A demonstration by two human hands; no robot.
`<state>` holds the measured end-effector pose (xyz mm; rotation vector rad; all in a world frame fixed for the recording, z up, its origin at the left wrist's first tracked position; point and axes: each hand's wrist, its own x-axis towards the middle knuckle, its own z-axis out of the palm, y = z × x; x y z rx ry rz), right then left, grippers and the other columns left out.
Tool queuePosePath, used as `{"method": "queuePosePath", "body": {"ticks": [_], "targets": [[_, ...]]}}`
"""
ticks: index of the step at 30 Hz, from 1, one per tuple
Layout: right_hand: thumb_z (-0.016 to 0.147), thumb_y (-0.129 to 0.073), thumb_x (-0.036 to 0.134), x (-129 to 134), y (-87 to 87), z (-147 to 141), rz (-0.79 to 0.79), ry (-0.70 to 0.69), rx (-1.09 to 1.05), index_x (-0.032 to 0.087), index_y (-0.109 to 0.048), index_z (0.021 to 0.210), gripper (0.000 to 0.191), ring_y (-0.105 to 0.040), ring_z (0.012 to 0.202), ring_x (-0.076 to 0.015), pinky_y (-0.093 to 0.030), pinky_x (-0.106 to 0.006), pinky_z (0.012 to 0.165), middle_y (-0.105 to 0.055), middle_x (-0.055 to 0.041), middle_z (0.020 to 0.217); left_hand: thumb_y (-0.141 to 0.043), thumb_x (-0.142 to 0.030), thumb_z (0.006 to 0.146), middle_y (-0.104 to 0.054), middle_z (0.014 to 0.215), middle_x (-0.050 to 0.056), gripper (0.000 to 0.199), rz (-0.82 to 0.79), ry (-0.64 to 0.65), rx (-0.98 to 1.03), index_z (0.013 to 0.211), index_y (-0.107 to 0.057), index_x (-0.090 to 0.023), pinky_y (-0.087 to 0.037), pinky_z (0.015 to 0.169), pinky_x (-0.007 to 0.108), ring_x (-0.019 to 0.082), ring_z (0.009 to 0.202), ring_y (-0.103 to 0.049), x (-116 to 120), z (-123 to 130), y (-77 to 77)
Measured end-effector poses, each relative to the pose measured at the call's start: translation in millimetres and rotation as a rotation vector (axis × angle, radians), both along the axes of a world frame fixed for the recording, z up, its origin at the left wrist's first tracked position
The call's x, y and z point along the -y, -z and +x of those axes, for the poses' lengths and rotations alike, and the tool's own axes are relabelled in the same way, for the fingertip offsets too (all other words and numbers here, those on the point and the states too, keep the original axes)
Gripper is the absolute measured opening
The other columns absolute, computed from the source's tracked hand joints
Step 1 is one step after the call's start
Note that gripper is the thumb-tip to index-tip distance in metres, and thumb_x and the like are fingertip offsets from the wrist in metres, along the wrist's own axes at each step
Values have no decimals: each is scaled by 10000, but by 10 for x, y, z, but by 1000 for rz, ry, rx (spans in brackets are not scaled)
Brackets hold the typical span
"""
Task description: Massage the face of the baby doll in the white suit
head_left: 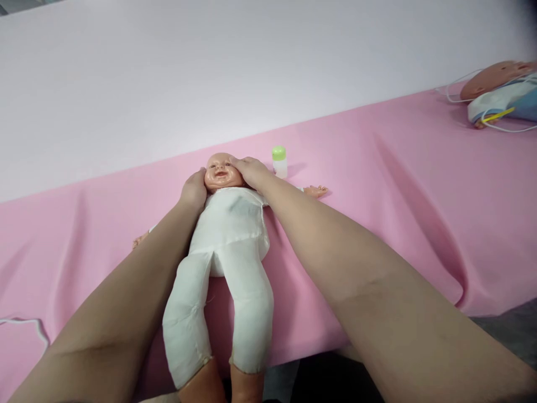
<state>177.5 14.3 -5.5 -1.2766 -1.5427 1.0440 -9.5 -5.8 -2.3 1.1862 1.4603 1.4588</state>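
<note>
A baby doll [229, 218] with a white cloth body lies on its back, its face up and its legs toward me. My left hand [195, 187] is cupped against one side of the doll's head, its fingertips mostly hidden. On the other side, my right hand [251, 171] presses its thumb near the doll's temple, while its other fingers are out of sight behind the head. Together the two hands hold the head between them. A small bottle with a light green cap [279, 162] stands just beyond my right hand, touched by neither.
A pink sheet [352, 145] with folds covers the table against a white wall [235, 67]. At the far right lies another doll [495, 84] in white and blue clothing, with white cords and a yellow strip. A white cord [36, 322] lies at the left edge.
</note>
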Motion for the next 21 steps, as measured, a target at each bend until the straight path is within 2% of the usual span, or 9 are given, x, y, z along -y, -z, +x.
{"method": "queuePosePath", "body": {"ticks": [3, 9, 21], "targets": [[908, -541, 715, -18, 7, -3, -62, -17, -73, 251, -668, 1172, 549, -718, 1091, -285, -553, -409, 955, -740, -95, 1270, -543, -458, 979, -779, 956, 114, 372, -5, 23, 12, 961, -759, -155, -593, 908, 399, 283, 930, -740, -24, -9, 11], [910, -560, 708, -77, 38, -23, -63, -13, -97, 247, -652, 1187, 545, -708, 1117, -295, -547, -417, 993, -736, -103, 1262, -555, -466, 973, -771, 918, 111, 365, -11, 35, 39, 970, -746, -155, -601, 909, 407, 288, 920, -741, 1, 23, -12], [901, -548, 745, -99, 73, -24, -61, -34, -117, 259, -658, 1201, 582, -728, 1068, -268, -571, -383, 944, -751, -87, 1237, -575, -463, 962, -775, 885, 102, 343, -22, 10, 74, 951, -750, -168, -618, 883, 383, 289, 942, -752, 74, 75, -52]]}}
